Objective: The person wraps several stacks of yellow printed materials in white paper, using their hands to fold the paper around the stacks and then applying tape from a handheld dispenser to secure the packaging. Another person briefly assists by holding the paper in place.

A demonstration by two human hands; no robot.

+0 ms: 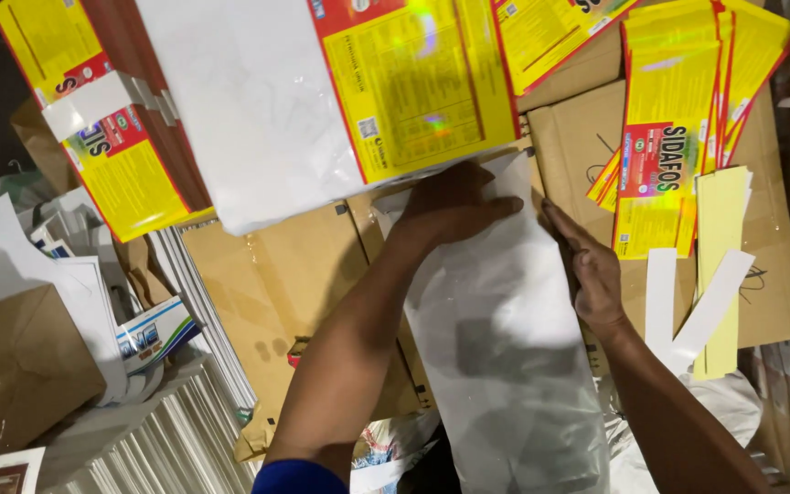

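— Where's the long white translucent plastic bag [505, 366]?

— Lying on flattened brown cardboard [267, 274], between both hands.

— And the hands?

— Left hand [454, 206] rests palm down on the bag's top end, fingers spread flat. Right hand [592, 270] presses flat along its right edge, gripping nothing.

— Around it?

— A glossy yellow-and-red label sheet [340, 91] above, a stack of similar labels [669, 137] to the right.

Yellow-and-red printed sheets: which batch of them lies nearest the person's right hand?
The fanned stack at upper right, resting on the cardboard beside the right hand. The other batches sit at upper left, beyond the left hand.
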